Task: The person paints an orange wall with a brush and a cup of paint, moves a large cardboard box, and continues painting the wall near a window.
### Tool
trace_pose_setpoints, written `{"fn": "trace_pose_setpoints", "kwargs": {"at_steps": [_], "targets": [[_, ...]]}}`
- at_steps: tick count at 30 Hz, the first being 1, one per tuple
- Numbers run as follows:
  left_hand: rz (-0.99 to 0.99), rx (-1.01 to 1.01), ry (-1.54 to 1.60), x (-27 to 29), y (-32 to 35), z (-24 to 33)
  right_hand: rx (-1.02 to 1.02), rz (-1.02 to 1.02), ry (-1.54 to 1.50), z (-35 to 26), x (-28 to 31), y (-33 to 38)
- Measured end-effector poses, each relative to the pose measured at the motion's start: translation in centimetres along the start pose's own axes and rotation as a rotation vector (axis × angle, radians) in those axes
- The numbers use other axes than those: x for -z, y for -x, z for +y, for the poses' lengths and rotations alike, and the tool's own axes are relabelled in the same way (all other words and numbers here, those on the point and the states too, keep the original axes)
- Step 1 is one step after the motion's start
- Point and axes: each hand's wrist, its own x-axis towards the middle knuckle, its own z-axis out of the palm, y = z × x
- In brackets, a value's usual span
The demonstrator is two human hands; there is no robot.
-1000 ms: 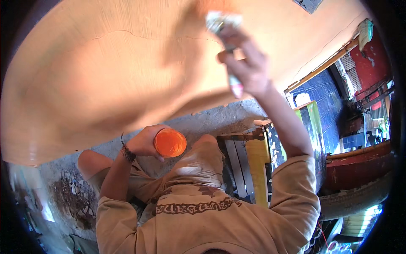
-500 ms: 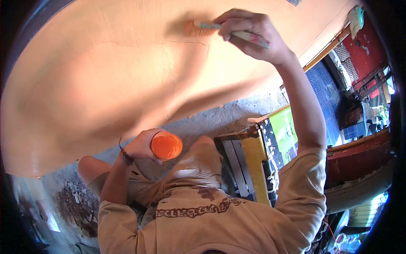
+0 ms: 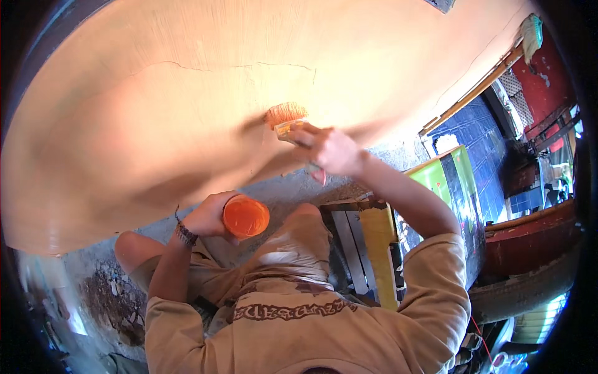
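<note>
The brush, gripped in the right hand, has come down the wall from above the crack to below its right part, and seems to touch the surface; this likely means a lower stretch is now being brushed; the left hand, curled round the cup, stays well below the crack; so the orange paint remains within easy reach

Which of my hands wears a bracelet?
Your left hand, holding the cup of orange paint: a dark bracelet circles its wrist. The right hand, gripping the paintbrush, shows none.
</note>
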Motion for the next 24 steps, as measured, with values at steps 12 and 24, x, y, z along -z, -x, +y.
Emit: {"fn": "trace_pose_setpoints", "kwargs": {"at_steps": [12, 24], "targets": [[0.004, -0.036, -0.057, 0.0, -0.8, 0.5, -0.023, 0.428, 0.159, 2.8, 6.0, -6.2], [-0.014, -0.037, -0.112, 0.1, 0.1, 0.7, -0.16, 0.356, -0.14, 2.7, 6.4, -7.0]]}}
